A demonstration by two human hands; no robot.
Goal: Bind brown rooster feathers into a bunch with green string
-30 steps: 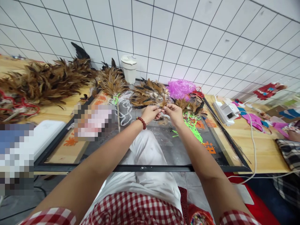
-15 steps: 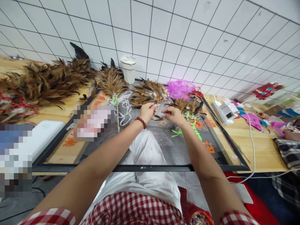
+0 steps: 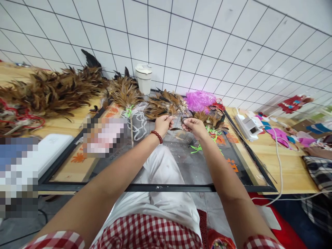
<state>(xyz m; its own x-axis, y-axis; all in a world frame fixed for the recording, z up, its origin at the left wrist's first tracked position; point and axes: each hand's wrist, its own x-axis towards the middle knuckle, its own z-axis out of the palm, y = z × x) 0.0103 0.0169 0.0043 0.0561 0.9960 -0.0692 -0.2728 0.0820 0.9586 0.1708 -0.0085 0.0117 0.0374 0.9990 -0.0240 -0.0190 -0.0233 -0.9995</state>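
Observation:
My left hand [image 3: 164, 123], with a red bead bracelet [image 3: 157, 136] on its wrist, is closed on a bunch of brown feathers [image 3: 163, 105] lying on the glass tabletop [image 3: 181, 166]. A little to its right, my right hand [image 3: 194, 126] pinches a dark feather [image 3: 186, 119] at the edge of another small feather pile [image 3: 210, 119]. A thin dark feather [image 3: 175, 129] hangs between the two hands. Neon green cords [image 3: 207, 141] lie just beyond my right wrist.
A long heap of brown feathers [image 3: 49, 90] covers the wooden bench at left, beside a feather duster [image 3: 126, 91] and white cord [image 3: 140, 119]. A white lidded cup [image 3: 144, 77] stands by the tiled wall. Pink plastic [image 3: 198, 100], a white power strip [image 3: 247, 126] and cables lie to the right.
My two hands, joined a second ago, have drawn slightly apart. The right hand has shifted up toward the small feather pile, pinching a feather.

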